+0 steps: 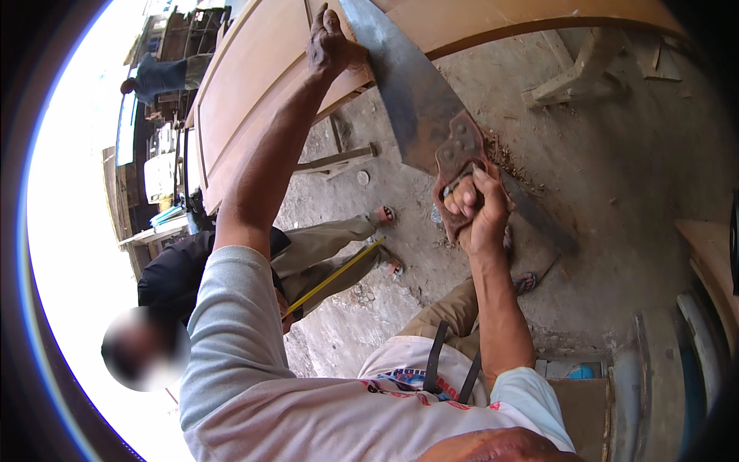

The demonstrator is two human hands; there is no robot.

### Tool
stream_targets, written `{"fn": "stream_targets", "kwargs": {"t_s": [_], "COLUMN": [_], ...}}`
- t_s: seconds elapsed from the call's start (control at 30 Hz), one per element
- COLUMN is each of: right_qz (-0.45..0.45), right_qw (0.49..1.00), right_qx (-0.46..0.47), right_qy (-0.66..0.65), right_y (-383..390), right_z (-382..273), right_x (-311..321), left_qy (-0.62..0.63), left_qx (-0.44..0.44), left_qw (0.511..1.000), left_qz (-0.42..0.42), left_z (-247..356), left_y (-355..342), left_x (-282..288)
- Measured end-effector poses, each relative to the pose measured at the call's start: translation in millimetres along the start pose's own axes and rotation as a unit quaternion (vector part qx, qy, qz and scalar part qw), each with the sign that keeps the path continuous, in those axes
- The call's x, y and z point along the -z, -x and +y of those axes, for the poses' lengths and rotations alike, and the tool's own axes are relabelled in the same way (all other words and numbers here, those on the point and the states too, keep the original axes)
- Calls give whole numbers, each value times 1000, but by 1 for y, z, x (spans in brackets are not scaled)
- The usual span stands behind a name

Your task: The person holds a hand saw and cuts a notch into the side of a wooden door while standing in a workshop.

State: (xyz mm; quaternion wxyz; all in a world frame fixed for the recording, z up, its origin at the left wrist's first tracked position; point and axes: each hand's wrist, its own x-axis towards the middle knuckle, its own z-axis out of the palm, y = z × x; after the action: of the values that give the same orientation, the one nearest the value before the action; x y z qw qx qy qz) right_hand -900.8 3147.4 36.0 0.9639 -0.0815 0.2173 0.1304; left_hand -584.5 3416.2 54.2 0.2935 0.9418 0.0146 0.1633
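My right hand is wrapped round the worn brown wooden handle of a handsaw. The saw's wide grey blade, rust-stained near the handle, slants up and left to the wooden door panel. My left hand lies against the panel's edge close beside the blade, fingers stretched out and holding nothing. Where the teeth meet the wood is hard to make out, and the blade's far end runs out of view at the top.
A person in dark clothing stands at the left with a yellow tape measure. Another person is farther back. Wooden trestles stand under the work. Wood shavings litter the concrete floor. Boards stand at lower right.
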Motion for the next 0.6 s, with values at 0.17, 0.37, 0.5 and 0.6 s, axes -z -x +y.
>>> {"fn": "stream_targets", "kwargs": {"t_s": [0.17, 0.37, 0.5, 0.6], "right_qz": [9, -1, 21, 41], "right_qw": [1000, 1000, 1000, 999], "right_qx": [-10, -9, 1, -20], "right_qy": [8, -3, -10, 1], "right_y": [40, 53, 20, 69], "right_z": [8, 10, 30, 21], "right_x": [20, 15, 7, 33], "left_qy": [118, -52, -113, -14], "left_qx": [98, -56, -96, 30], "left_qw": [988, 997, 989, 999], "left_qz": [-15, 10, 26, -13], "left_z": [-16, -25, -23, -6], "left_y": [3, -9, -1, 1], "left_x": [7, 22, 9, 9]}}
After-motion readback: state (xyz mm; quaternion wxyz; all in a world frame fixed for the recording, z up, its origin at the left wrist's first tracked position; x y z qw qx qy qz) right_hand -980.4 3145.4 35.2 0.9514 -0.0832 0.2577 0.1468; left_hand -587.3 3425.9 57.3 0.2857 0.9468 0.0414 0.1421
